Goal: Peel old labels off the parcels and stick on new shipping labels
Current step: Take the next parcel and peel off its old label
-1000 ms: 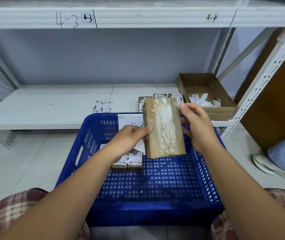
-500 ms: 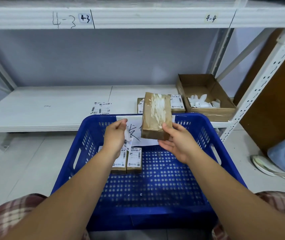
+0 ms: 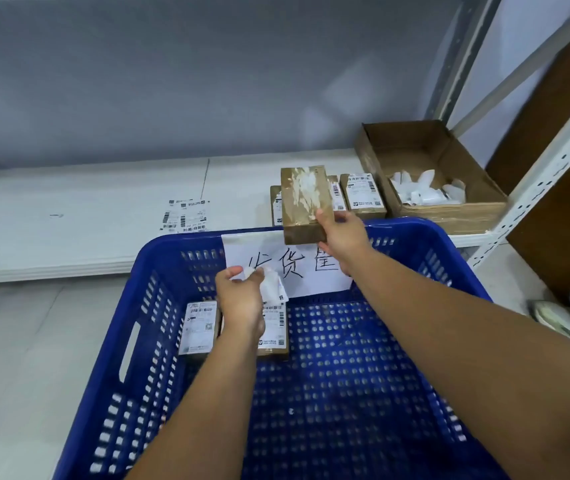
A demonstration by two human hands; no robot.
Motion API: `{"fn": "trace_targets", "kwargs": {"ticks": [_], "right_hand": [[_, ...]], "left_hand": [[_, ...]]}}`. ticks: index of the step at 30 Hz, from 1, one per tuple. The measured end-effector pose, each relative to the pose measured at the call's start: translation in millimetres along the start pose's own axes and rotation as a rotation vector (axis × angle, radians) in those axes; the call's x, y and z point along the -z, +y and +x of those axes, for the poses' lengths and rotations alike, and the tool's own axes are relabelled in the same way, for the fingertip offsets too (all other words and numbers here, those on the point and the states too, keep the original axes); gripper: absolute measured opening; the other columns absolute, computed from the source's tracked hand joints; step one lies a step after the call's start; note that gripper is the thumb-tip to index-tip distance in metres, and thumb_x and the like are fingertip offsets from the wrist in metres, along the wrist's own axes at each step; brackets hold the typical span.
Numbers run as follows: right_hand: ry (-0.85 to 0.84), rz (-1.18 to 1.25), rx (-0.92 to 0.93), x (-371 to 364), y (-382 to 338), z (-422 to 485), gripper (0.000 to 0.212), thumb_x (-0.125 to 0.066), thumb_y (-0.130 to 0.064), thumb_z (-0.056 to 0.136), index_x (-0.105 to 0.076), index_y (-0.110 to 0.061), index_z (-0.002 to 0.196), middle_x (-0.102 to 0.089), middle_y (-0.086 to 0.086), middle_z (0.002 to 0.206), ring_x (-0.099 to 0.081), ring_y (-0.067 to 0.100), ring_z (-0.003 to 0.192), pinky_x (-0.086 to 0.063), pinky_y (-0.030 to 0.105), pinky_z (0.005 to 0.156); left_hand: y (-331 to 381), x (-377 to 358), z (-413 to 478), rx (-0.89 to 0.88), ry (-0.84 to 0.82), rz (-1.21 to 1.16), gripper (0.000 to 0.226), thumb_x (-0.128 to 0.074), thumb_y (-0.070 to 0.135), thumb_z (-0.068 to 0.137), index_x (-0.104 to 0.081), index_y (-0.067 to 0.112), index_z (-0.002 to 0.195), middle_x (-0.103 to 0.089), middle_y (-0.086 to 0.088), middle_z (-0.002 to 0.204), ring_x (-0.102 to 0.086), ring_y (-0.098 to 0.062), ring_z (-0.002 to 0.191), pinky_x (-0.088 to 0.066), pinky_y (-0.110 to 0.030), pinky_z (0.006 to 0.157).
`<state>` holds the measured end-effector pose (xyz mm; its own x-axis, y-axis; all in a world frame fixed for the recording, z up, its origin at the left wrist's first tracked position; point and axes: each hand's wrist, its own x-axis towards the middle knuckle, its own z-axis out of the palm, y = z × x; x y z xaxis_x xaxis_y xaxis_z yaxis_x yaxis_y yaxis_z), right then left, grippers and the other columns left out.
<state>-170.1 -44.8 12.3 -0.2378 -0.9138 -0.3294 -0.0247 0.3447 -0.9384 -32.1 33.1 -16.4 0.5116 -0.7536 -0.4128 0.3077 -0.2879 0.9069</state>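
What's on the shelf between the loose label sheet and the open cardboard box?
In the head view, a row of labelled parcels, partly hidden by the stripped parcel the right hand holds.

Grey wall (image 3: 172, 81), white shelf (image 3: 69, 216), pale tiled floor (image 3: 17, 341)

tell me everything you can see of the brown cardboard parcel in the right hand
The brown cardboard parcel is a small oblong box, its glossy top face streaked with white torn-paper residue and bearing no label. The right hand grips its near right corner, holding it above the far rim of the blue plastic crate, long axis pointing away. Behind it labelled parcels lie on the white shelf; whether it touches them cannot be told.
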Motion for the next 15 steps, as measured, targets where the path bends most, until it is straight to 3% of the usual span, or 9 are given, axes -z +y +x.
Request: {"fn": "trace_targets", "kwargs": {"ticks": [3,6,10,13,15], "right_hand": [[0.008,-0.054,0.003,-19,0,30,0.057,-0.062,-0.049,0.091,-0.05,-0.01,0.13,-0.06,0.013,0.122,-0.06,0.032,0.113,-0.052,0.047,0.097],[0.027,-0.061,0.002,-34,1,52,0.056,-0.06,-0.048,0.092,-0.05,-0.007,0.13,-0.057,0.01,0.114,-0.057,0.033,0.115,-0.052,0.048,0.095],[0.06,-0.076,-0.036,-43,0,64,0.049,-0.059,-0.046,0.093,-0.053,-0.006,0.12,-0.057,0.008,0.101,-0.061,0.031,0.103,-0.056,0.047,0.089],[0.06,-0.112,-0.066,-46,0,66,0.043,-0.057,-0.044,0.096,-0.054,-0.006,0.117,-0.055,0.005,0.091,-0.063,0.024,0.077,-0.06,0.043,0.08],[0.077,-0.133,-0.063,-48,-1,62,0.043,-0.054,-0.046,0.096,-0.052,-0.008,0.118,-0.057,0.007,0.098,-0.066,0.024,0.076,-0.061,0.042,0.078]], "left_hand": [[-2,-9,11,-0.013,0.035,-0.07,0.019,-0.059,0.001,0.09,-0.05,0.012,0.102,-0.052,0.004,0.089,-0.052,-0.008,0.076,-0.04,-0.024,0.068],[-4,-17,21,-0.027,0.044,-0.126,0.014,-0.06,0.001,0.09,-0.054,0.012,0.097,-0.054,0.004,0.084,-0.052,-0.007,0.073,-0.04,-0.02,0.061],[-7,-25,30,-0.039,-0.004,-0.166,0.016,-0.061,0.002,0.089,-0.06,0.015,0.078,-0.06,0.003,0.08,-0.054,-0.009,0.077,-0.043,-0.019,0.068],[-12,-26,32,0.036,-0.057,-0.189,0.007,-0.065,0.01,0.088,-0.066,0.015,0.084,-0.067,0.005,0.086,-0.061,-0.009,0.083,-0.048,-0.027,0.08],[-16,-27,32,0.079,-0.076,-0.228,0.006,-0.067,0.009,0.086,-0.068,0.015,0.084,-0.07,-0.001,0.091,-0.065,-0.019,0.093,-0.051,-0.035,0.088]]}}
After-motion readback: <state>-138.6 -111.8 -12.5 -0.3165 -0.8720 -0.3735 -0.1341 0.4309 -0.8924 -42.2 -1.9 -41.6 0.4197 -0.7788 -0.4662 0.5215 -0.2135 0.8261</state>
